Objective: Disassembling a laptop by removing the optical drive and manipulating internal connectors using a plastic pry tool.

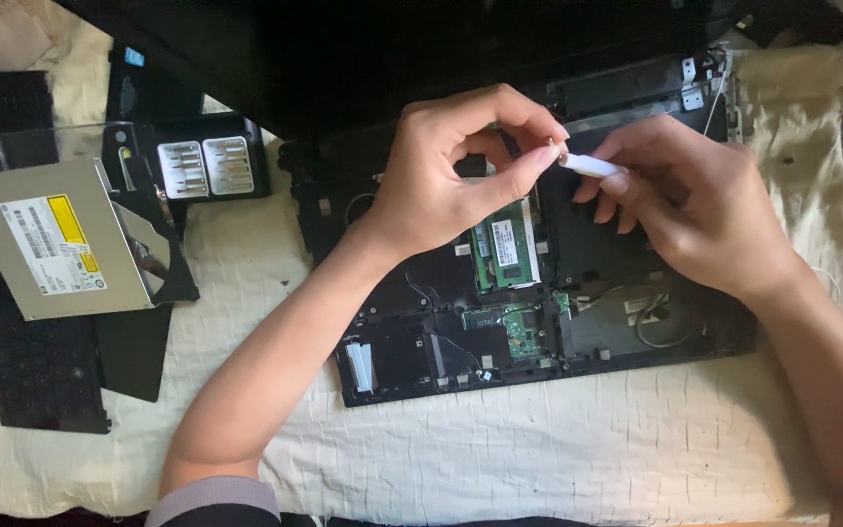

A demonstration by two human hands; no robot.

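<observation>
An opened black laptop base (412, 361) lies bottom-up on a cream cloth, with green memory modules (507, 252) and a small green circuit card (519, 330) exposed. Both hands hover above its middle. My right hand (695, 210) grips a slim white screwdriver handle (592, 166) pointing left. My left hand (451, 176) pinches the tool's metal tip (556, 148) between thumb and forefinger. Whether a screw or bit sits at the tip is too small to tell.
A silver optical drive (56, 244) lies at the left on a detached black keyboard (36, 376). Behind it stands a black case of screwdriver bits (205, 166). A black cover panel (134, 356) lies beside the keyboard. The cream cloth (587, 449) covers the surface.
</observation>
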